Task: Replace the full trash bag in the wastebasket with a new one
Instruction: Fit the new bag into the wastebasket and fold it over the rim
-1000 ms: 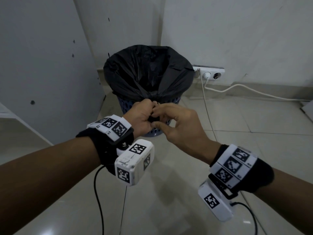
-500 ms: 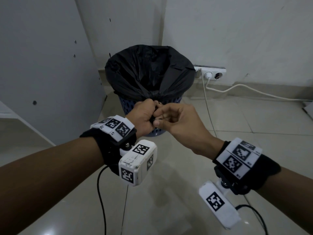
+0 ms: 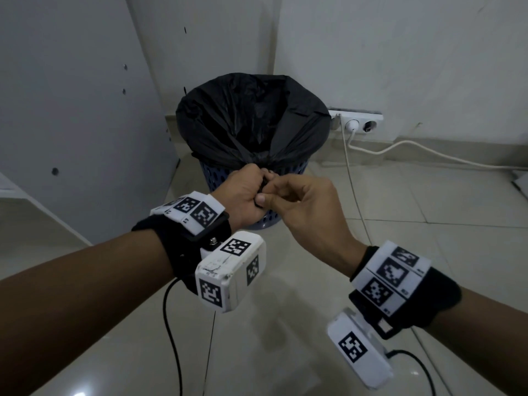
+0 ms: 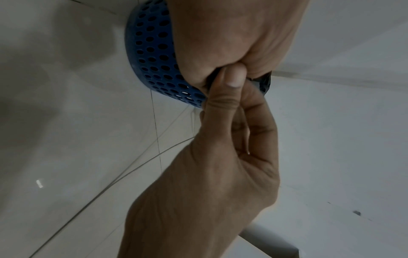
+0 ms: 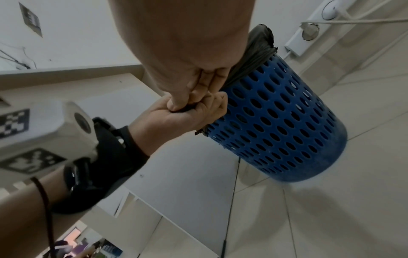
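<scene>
- Blue wastebasket (image 3: 258,178) stands on the floor (image 3: 285,324) at 12 o'clock from me, in the corner.
- Black trash bag (image 3: 251,121) lines it, top folded over the rim; slack gathered at the near edge.
- My left hand (image 3: 243,198) is fisted round that gathered bit, w/ a short end poking out.
- My right hand (image 3: 303,207) pinches the same bunch, thumb & fingers curled, touching the left.
- Power strip (image 3: 357,121) w/ white cable at 2 o'clock from the basket, by the wall.
</scene>
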A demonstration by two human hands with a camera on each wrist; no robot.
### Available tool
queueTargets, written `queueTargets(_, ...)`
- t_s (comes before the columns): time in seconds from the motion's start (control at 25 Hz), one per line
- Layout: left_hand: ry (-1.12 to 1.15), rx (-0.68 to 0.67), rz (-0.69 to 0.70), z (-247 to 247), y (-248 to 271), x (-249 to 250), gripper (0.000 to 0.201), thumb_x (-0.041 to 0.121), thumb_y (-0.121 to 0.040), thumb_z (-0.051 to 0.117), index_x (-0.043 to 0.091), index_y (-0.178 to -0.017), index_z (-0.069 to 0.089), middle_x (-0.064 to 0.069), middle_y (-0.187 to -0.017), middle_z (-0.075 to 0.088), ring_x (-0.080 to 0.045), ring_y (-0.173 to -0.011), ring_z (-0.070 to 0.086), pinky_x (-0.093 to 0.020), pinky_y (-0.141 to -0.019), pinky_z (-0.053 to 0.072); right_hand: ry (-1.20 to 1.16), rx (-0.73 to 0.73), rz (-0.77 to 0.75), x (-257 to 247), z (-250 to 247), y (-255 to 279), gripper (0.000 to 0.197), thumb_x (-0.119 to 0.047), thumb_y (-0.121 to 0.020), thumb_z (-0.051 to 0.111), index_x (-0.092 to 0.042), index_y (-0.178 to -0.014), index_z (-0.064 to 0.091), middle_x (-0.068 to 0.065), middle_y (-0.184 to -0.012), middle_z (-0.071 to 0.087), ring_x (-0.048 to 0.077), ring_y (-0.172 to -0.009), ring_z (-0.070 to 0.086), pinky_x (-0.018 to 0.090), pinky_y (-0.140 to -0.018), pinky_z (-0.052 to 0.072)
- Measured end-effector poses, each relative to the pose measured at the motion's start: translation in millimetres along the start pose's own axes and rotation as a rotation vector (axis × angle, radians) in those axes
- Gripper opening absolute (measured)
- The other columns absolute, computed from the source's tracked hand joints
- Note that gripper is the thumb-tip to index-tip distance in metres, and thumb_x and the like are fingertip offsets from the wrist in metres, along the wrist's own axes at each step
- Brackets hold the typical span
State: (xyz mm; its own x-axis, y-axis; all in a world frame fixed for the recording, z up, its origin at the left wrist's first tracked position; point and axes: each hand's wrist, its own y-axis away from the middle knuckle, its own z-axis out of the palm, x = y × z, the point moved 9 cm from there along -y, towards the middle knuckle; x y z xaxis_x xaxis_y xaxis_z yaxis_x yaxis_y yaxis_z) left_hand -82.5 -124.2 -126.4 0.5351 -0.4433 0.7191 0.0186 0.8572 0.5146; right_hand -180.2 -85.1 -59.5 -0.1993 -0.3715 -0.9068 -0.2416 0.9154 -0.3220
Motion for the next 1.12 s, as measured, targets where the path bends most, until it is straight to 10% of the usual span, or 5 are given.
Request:
queueTargets(0.24, -0.034, -0.099, -0.083, 7.5, 4.9, -3.4, 0.036, -0.004, -0.090, 0.023, 0.015, -0.062, 0.034, 0.001, -0.047, 0.033, -0.011, -0.040, 0.028, -0.016, -0.037, 0.026, 0.307, -0.014, -0.362, -9.9, 3.8, 12.3, 0.020, 0.005, -0.083, 0.069, -0.002, -0.100, 0.077, 0.010, -0.099, 0.070, 0.022, -0.097, 0.066, 0.028, -0.086, 0.053)
queueTargets(0.48, -0.036, -0.090, -0.094, 10.6, 8.9, -3.5, 0.046, -0.001, -0.098, 0.029, 0.009, -0.056, 0.047, -0.001, -0.041, 0.047, -0.010, -0.030, 0.047, -0.010, -0.031, 0.034, 0.637, -0.093, -0.785, -29.7, 7.0, 10.2, 0.015, 0.004, -0.088, 0.066, -0.002, -0.096, 0.077, 0.016, -0.090, 0.069, 0.036, -0.075, 0.061, 0.043, -0.067, 0.047)
queueTargets(0.72, -0.058, -0.071, -0.040, 10.4, 6.3, -2.1, 0.039, -0.004, -0.099, 0.027, 0.009, -0.066, 0.044, -0.001, -0.046, 0.048, -0.011, -0.032, 0.047, -0.013, -0.034, 0.037, 0.509, -0.202, -0.415, -7.1, -0.6, -4.0, 0.010, -0.013, -0.092, 0.065, -0.008, -0.095, 0.073, 0.006, -0.092, 0.065, 0.025, -0.083, 0.057, 0.033, -0.073, 0.046)
queueTargets(0.84, -0.090, -0.027, 0.030, 3.3, -0.1, 0.2, 0.031, -0.003, -0.098, 0.035, 0.009, -0.073, 0.049, -0.003, -0.064, 0.049, -0.014, -0.050, 0.051, -0.024, -0.059, 0.049, 0.521, -0.239, -0.214, -0.4, -3.4, -8.6, 0.011, -0.020, -0.095, 0.063, -0.014, -0.092, 0.071, -0.002, -0.086, 0.065, 0.006, -0.075, 0.054, 0.015, -0.066, 0.039)
queueTargets(1.12, -0.129, -0.004, 0.158, -3.3, -0.3, 0.0, 0.029, 0.005, -0.101, 0.046, -0.007, -0.126, 0.054, -0.016, -0.104, 0.066, -0.023, -0.089, 0.066, -0.030, -0.067, 0.057, 0.381, -0.228, 0.001, -0.2, -5.0, -12.3, 0.021, -0.022, -0.098, 0.059, -0.013, -0.082, 0.068, -0.007, -0.075, 0.067, 0.002, -0.067, 0.057, 0.012, -0.060, 0.042)
